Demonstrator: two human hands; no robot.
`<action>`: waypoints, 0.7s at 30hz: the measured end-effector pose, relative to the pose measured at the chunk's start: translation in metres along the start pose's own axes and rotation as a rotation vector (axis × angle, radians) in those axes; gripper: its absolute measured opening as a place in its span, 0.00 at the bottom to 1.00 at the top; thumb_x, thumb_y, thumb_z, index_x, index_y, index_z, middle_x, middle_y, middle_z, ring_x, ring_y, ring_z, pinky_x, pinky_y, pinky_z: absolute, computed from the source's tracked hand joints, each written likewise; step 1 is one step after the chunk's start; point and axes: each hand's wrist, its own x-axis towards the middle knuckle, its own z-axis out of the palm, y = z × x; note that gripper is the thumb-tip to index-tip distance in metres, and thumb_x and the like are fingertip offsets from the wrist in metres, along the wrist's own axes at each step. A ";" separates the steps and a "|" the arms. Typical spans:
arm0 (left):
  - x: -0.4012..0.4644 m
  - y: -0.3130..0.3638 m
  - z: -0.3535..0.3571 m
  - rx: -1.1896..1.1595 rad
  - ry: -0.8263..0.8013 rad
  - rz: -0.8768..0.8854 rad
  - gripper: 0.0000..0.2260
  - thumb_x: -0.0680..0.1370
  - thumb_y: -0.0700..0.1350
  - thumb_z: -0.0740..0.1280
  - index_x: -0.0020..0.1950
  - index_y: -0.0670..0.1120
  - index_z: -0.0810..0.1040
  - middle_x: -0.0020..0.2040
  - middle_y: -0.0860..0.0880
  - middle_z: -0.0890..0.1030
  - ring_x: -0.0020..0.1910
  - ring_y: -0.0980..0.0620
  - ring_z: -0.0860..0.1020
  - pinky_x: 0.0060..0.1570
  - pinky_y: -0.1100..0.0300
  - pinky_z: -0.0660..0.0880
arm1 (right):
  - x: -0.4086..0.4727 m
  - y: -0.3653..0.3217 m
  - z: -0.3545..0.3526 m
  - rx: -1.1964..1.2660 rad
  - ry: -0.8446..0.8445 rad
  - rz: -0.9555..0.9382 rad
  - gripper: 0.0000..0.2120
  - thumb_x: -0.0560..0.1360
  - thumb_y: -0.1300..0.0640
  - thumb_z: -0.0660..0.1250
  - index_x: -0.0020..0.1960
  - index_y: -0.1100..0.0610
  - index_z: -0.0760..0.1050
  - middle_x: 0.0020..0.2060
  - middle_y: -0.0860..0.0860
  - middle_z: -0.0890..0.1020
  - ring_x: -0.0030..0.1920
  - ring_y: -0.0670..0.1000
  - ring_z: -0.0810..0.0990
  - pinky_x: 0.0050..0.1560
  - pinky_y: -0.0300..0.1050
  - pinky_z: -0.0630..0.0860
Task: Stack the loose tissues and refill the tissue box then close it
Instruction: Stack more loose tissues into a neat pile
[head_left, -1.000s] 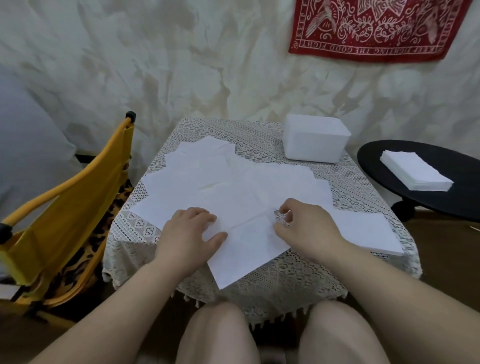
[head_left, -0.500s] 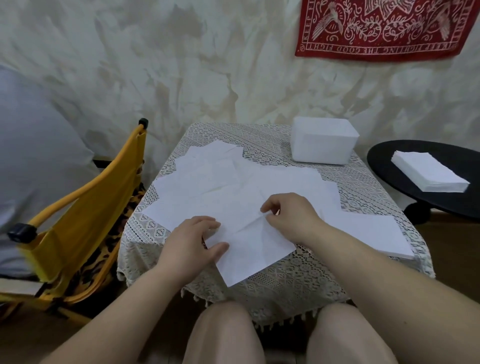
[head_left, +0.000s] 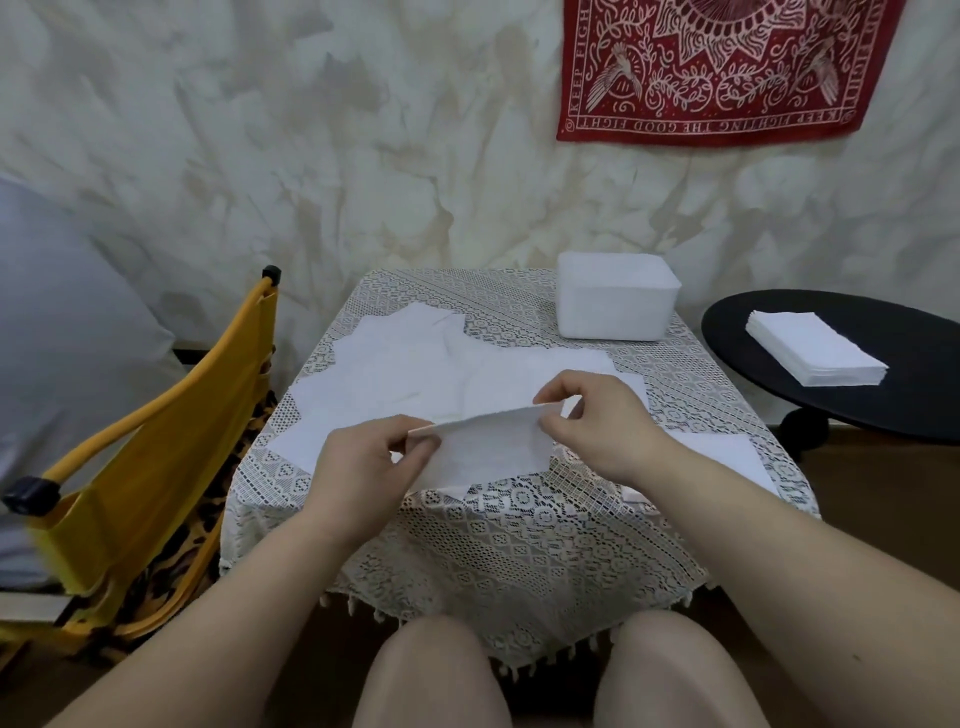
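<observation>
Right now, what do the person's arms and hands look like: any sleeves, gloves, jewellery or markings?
Both forearms are bare up to the frame's edge, with no sleeves in view. The left hand and right hand wear no gloves, and no rings, watch, bracelets or markings show. Fingernails look short and unpainted.

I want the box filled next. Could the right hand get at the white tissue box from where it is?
Probably yes, once freed: the right hand pinches a tissue with the left hand. Only flat loose tissues lie before the tissue box.
</observation>
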 end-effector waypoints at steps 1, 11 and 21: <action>0.004 0.004 -0.002 0.020 -0.020 -0.001 0.02 0.75 0.46 0.70 0.43 0.49 0.81 0.35 0.59 0.80 0.42 0.66 0.76 0.38 0.69 0.69 | 0.000 0.001 -0.002 -0.004 0.000 -0.005 0.06 0.72 0.61 0.68 0.43 0.49 0.77 0.34 0.39 0.76 0.30 0.39 0.72 0.35 0.36 0.66; 0.042 0.071 0.017 0.166 -0.138 0.156 0.10 0.78 0.52 0.63 0.49 0.49 0.82 0.42 0.54 0.81 0.41 0.53 0.77 0.43 0.57 0.71 | -0.015 0.025 -0.064 -0.075 0.136 -0.030 0.05 0.74 0.59 0.68 0.45 0.51 0.81 0.35 0.38 0.79 0.41 0.46 0.79 0.47 0.39 0.73; 0.058 0.137 0.105 -0.054 -0.087 0.152 0.06 0.76 0.41 0.67 0.51 0.48 0.81 0.48 0.55 0.82 0.46 0.55 0.78 0.52 0.60 0.73 | -0.060 0.096 -0.130 -0.297 0.467 -0.192 0.05 0.70 0.65 0.71 0.44 0.57 0.82 0.44 0.49 0.82 0.46 0.46 0.80 0.51 0.41 0.75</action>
